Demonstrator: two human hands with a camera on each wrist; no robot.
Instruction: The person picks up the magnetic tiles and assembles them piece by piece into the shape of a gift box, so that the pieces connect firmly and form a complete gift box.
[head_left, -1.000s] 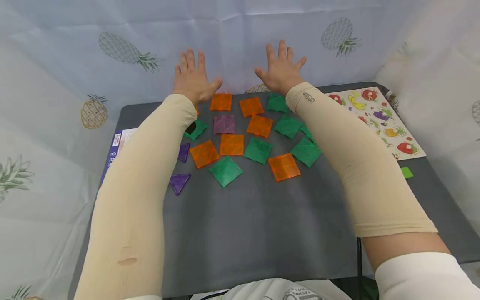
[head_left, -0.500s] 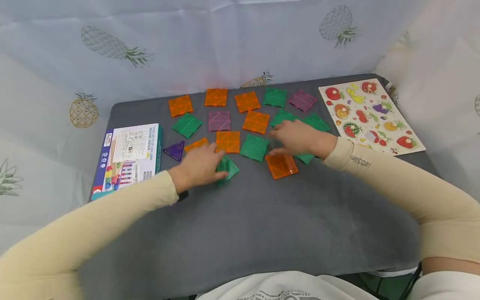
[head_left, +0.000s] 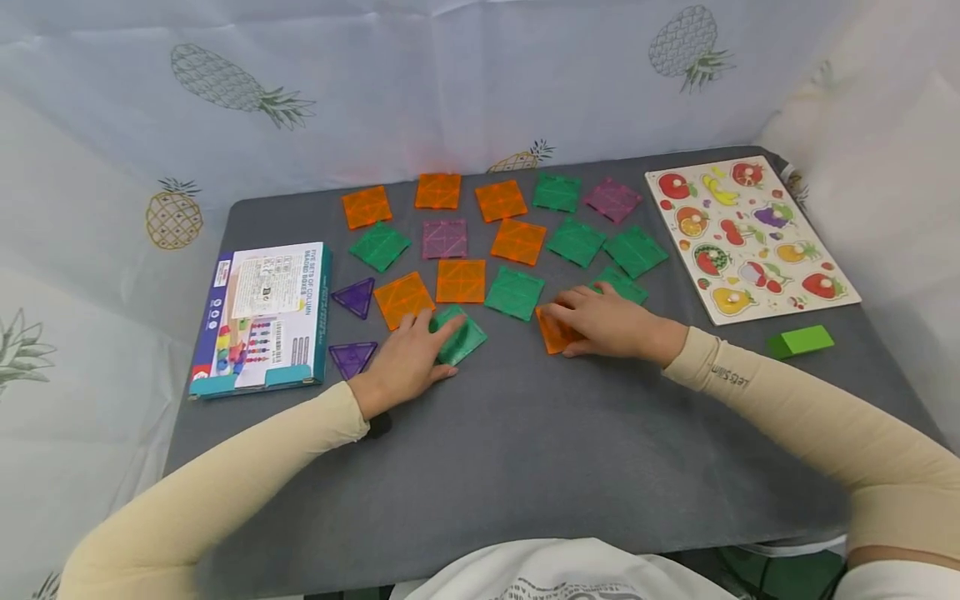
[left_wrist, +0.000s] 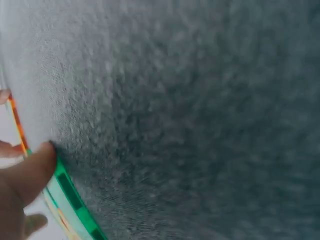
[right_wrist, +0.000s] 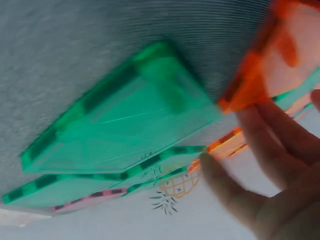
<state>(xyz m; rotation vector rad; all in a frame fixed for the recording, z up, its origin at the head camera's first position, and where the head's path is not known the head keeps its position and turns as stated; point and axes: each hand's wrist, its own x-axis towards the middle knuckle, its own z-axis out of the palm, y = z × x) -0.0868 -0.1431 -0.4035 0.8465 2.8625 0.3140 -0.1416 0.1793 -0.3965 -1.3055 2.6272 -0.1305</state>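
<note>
My left hand (head_left: pixel 401 360) holds a translucent green square magnetic tile (head_left: pixel 468 337) with thumb and fingers at its edges. Its thumb lies against that tile's green edge (left_wrist: pixel 75 197) in the left wrist view. To the right, my right hand (head_left: pixel 618 325) grips an orange square magnetic tile (head_left: pixel 550 333), partly covered by its fingers. The right wrist view shows the fingertips touching the orange tile (right_wrist: pixel 252 75). Another green tile (head_left: pixel 626 287) lies just behind the right hand. An orange tile (head_left: pixel 405 298) sits behind the left hand, and a purple triangle tile (head_left: pixel 351 358) is beside it.
Several more green, orange and purple tiles lie behind the hands, including a purple square (head_left: pixel 445 240). A boxed toy (head_left: pixel 270 317) is at the left. A fruit puzzle board (head_left: pixel 686 283) and a bright green block (head_left: pixel 806 341) are at the right of the grey table (head_left: pixel 525 467).
Both hands have come down from near the back curtain to the front tiles. Over the last half second the right hand has moved slightly nearer onto the orange tile, and the left now holds the green one.
</note>
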